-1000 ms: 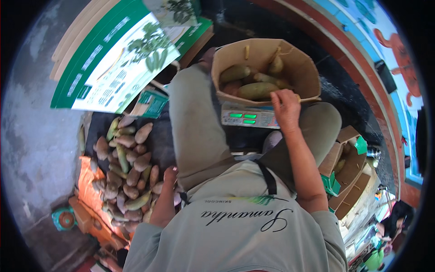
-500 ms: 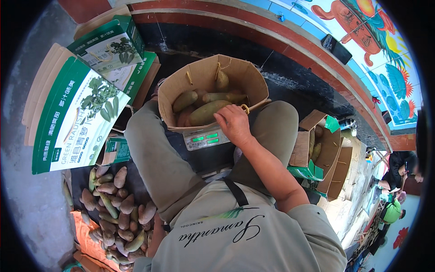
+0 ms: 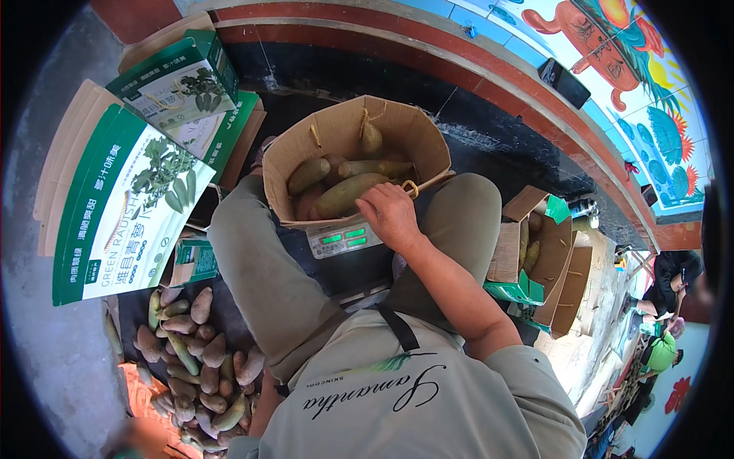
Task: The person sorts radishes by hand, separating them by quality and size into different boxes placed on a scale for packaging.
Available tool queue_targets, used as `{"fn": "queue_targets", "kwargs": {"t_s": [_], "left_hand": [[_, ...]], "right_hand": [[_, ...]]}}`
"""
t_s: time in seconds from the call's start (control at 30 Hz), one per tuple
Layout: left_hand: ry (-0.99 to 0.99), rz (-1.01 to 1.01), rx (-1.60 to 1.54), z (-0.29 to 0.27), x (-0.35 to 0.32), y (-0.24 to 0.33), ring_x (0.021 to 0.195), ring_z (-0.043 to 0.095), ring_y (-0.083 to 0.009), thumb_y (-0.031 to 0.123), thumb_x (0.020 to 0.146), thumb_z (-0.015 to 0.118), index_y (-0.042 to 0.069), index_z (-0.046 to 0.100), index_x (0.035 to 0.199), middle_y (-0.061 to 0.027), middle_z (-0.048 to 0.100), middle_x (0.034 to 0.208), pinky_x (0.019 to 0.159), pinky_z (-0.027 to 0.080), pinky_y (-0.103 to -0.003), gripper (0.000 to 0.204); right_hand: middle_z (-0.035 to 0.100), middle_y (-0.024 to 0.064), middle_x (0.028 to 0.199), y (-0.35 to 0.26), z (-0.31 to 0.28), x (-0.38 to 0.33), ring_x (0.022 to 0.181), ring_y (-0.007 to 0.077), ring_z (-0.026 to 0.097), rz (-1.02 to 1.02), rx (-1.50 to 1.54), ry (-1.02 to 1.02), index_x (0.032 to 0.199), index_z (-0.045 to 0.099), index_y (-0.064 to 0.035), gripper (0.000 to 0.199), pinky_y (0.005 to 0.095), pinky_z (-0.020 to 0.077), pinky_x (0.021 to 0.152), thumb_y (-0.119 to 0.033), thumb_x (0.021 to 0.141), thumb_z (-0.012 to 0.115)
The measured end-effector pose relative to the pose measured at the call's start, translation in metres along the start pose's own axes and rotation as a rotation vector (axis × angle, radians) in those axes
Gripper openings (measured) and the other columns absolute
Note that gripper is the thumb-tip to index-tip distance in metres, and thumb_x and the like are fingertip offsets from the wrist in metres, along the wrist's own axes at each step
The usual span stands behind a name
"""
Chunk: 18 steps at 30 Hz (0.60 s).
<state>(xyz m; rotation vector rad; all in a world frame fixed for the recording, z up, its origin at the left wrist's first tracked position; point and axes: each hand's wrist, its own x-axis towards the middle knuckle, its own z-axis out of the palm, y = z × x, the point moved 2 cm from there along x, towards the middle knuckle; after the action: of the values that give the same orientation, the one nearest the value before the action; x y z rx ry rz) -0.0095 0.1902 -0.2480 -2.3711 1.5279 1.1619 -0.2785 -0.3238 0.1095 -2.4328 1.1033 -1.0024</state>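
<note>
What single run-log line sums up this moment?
right hand: resting on long green-brown fruits | container: open brown cardboard box on grey digital scale | left hand: hidden | loose fruit pile at left

Brown cardboard box [image 3: 336, 138] holds yellow-green fruits [image 3: 348, 191]; scale [image 3: 340, 239] below it shows green display; beside it, green-white cartons [image 3: 122, 199].

A single head-worn fisheye view looks steeply down over the person's chest and knees, close above the right hand [image 3: 391, 216]. Beyond that hand sits the cardboard box [image 3: 348, 130]; straight edges bend toward the dark round rim.
</note>
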Motion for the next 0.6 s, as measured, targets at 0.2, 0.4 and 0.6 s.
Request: {"fn": "queue_targets", "kwargs": {"t_s": [0.2, 0.4, 0.6], "left_hand": [[-0.035, -0.119, -0.021, 0.0, 0.044, 0.024, 0.119, 0.049, -0.0281, 0.033, 0.085, 0.052, 0.019, 0.058, 0.119, -0.0102, 0.052, 0.126, 0.092, 0.043, -0.051, 0.038], [-0.066, -0.372, -0.098, -0.022, 0.066, 0.033, 0.121, 0.048, -0.0275, 0.034, 0.085, 0.05, 0.02, 0.057, 0.12, -0.0093, 0.05, 0.128, 0.092, 0.043, -0.052, 0.038], [-0.188, -0.455, -0.064, -0.035, 0.043, 0.059, 0.127, 0.04, -0.0242, 0.034, 0.089, 0.041, 0.027, 0.054, 0.123, -0.004, 0.042, 0.134, 0.093, 0.04, -0.056, 0.037]], "right_hand": [[0.059, 0.0107, 0.074, -0.003, 0.005, 0.002, 0.073, 0.0313, 0.057, -0.006, -0.024, -0.076, 0.074, 0.059, -0.0045, 0.011, 0.0411, 0.0439, 0.065, -0.011, 0.076, 0.068], [0.059, 0.0103, 0.074, 0.007, 0.003, -0.001, 0.071, 0.0308, 0.057, -0.009, -0.06, -0.066, 0.075, 0.059, -0.0058, 0.011, 0.0409, 0.0435, 0.066, -0.011, 0.076, 0.068], [0.057, 0.0103, 0.073, 0.007, 0.008, 0.0, 0.072, 0.0297, 0.056, -0.089, -0.077, -0.102, 0.078, 0.059, -0.0045, 0.009, 0.0402, 0.0422, 0.065, -0.011, 0.081, 0.064]]}}
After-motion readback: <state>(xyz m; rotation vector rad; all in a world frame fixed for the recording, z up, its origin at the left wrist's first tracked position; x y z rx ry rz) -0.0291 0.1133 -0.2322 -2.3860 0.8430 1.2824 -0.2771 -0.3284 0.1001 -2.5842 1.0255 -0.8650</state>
